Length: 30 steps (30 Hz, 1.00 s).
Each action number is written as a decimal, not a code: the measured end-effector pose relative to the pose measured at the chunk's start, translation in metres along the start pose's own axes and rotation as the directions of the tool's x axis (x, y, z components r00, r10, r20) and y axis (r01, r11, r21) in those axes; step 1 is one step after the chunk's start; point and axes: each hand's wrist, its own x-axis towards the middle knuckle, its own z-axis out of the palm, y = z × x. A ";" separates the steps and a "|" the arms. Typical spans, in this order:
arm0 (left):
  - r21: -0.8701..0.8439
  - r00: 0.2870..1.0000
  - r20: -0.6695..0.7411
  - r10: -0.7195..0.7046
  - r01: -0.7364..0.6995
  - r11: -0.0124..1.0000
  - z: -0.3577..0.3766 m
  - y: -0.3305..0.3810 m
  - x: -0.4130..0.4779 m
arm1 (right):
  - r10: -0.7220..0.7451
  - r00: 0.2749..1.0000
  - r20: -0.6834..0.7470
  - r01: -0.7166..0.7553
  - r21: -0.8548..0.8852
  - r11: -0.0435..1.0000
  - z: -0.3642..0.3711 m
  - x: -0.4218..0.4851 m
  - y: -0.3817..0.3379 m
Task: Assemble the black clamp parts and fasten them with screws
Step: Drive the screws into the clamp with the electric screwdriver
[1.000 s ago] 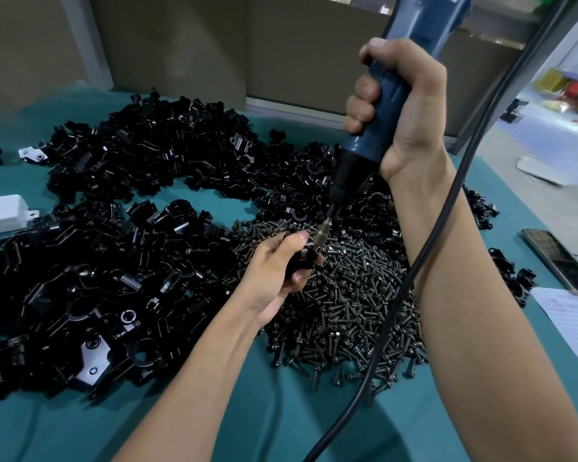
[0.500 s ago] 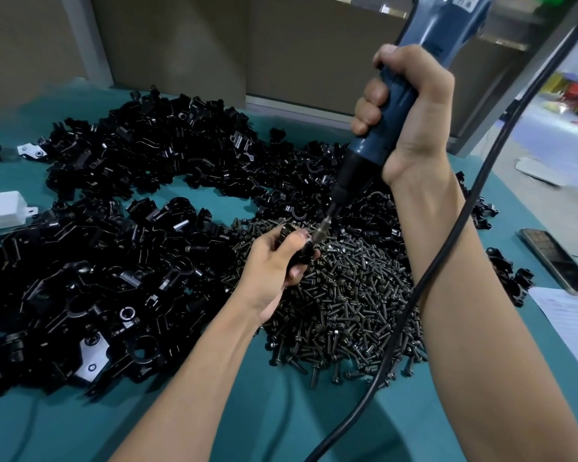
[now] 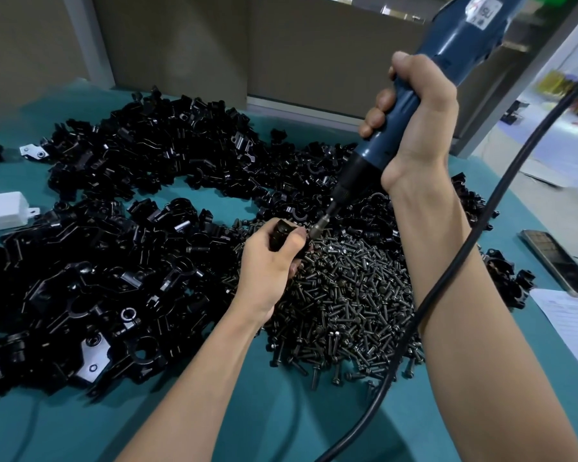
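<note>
Clamp (image 3: 282, 233) inside left grip (image 3: 267, 263) (screwdriver (image 3: 454, 45) beside)

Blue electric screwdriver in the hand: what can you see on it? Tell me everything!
The blue electric screwdriver looks plastic, with a white label near its top, which runs out of view. It narrows to a black nose and a thin metal bit. The right hand grips its middle, tilting it tip-down to the left. The bit's tip sits at the black clamp part held by the left hand.
</note>
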 end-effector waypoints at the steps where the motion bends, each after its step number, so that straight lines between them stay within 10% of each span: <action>1: -0.007 1.000 0.011 -0.004 0.005 1.000 0.000 0.000 0.000 | 0.002 1.000 0.005 -0.002 -0.005 1.000 -0.002 0.000 0.000; 12: -0.103 0.969 0.198 -0.145 0.168 0.980 -0.011 0.007 -0.001 | 0.046 0.998 -0.046 -0.046 -0.005 0.999 -0.015 0.001 0.002; 30: 0.201 1.000 -0.017 -0.009 0.012 0.980 -0.002 -0.002 0.003 | 0.075 0.997 0.009 -0.074 -0.061 0.995 -0.003 0.000 0.006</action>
